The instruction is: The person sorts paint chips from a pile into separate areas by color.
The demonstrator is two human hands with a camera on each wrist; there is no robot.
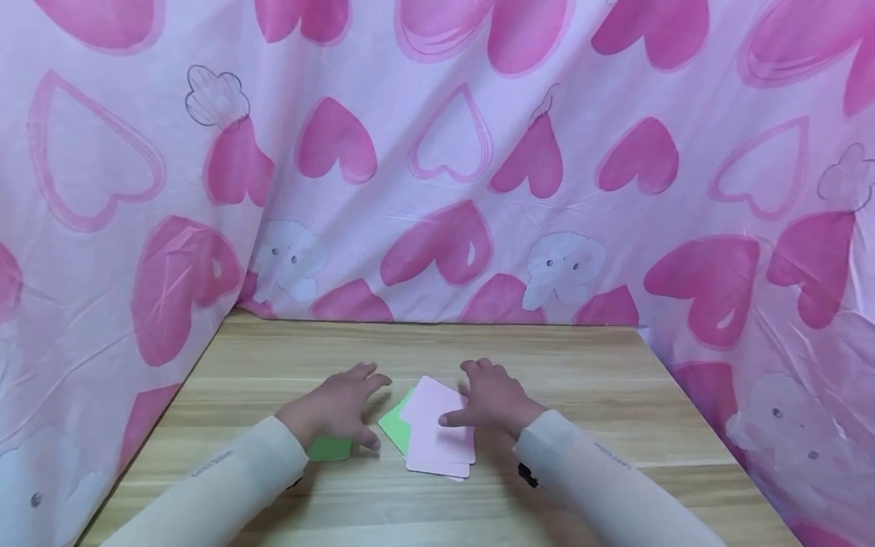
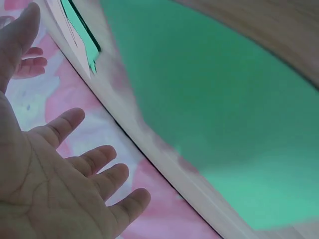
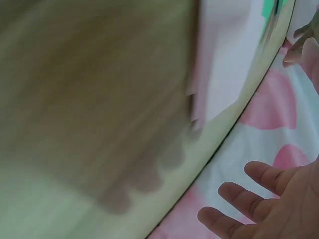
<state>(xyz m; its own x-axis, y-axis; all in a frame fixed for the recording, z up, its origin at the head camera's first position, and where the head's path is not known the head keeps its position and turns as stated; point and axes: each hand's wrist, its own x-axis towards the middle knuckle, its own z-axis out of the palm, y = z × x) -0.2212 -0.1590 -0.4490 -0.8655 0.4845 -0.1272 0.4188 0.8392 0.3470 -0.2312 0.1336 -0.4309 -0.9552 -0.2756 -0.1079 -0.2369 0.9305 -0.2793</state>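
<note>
Your sleeves (image 1: 212, 479) converge from both sides, seemingly letting your spread left hand (image 1: 331, 403) hang over a green card (image 1: 332, 450) at seven o'clock, your spread right hand (image 1: 497, 399) over pink cards (image 1: 425, 425) at six.

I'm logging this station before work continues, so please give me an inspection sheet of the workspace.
Surface: wood-grain table.
Job's things: overlapping pink cards lie partly over green card stock; separate green stock lies partly hidden by the left hand in the head view. Exact card counts cannot be told.
Clutter: nothing seen.
Hands: left hand open, fingers spread; right hand open, its thumb in front of the pink cards in the head view, contact unclear.
Cables: nothing seen.
Surroundings: heart-patterned fabric behind the table and along both sides.
</note>
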